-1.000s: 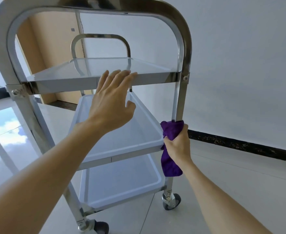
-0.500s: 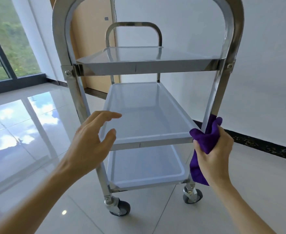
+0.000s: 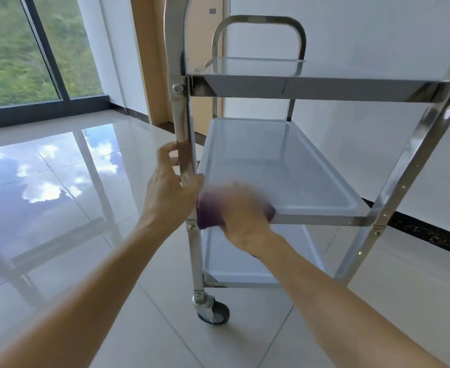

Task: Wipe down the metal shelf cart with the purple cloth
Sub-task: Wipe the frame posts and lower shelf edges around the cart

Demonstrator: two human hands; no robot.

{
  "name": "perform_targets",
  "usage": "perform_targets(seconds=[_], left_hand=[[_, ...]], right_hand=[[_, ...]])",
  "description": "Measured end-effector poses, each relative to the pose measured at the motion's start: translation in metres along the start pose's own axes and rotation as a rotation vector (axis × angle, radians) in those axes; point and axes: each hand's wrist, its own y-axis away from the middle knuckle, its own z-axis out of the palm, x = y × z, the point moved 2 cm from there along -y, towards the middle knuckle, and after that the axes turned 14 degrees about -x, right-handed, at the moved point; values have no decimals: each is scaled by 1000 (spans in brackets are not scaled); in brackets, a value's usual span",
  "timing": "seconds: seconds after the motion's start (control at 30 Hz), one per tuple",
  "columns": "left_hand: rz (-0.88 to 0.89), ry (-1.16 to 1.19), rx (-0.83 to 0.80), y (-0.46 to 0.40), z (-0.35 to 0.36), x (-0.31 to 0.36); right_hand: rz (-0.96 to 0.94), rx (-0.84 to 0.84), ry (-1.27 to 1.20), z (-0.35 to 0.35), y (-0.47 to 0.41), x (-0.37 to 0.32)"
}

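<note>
Now the left hand [image 3: 171, 191] grips the cart post [image 3: 184, 134]; the blurred right hand [image 3: 241, 216] has carried the purple cloth [image 3: 208, 216] across.

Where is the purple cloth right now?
The purple cloth is under the right hand at the middle shelf's front left corner, beside the left hand.

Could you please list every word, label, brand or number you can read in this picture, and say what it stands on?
None: no legible text anywhere.
The metal shelf cart bears no visible label or brand.
The purple cloth is blurred; no print shows.
The small plate on the door is too small to read.
</note>
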Motion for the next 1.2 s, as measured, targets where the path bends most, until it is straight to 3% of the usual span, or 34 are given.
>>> perform_targets(seconds=[0.1,0.33,0.47,0.57,0.67,0.93,1.07,1.2], left_hand=[[-2,-23,6,-1,9,-4],[32,-21,39,-7,9,-3],[72,-22,19,-4,15,2],[81,-42,11,0,22,4],[92,-78,35,1,30,5],[73,-84,37,-3,24,7],[39,-70,12,-6,11,2],[45,-81,34,-7,0,0]], right_hand=[[5,-74,138,17,-13,-17],[-115,63,237,16,15,23],[10,145,303,10,53,92],[144,82,321,11,73,118],[184,66,313,14,67,105],[-4,56,215,24,9,7],[-16,78,240,19,23,38],[137,92,278,11,57,99]])
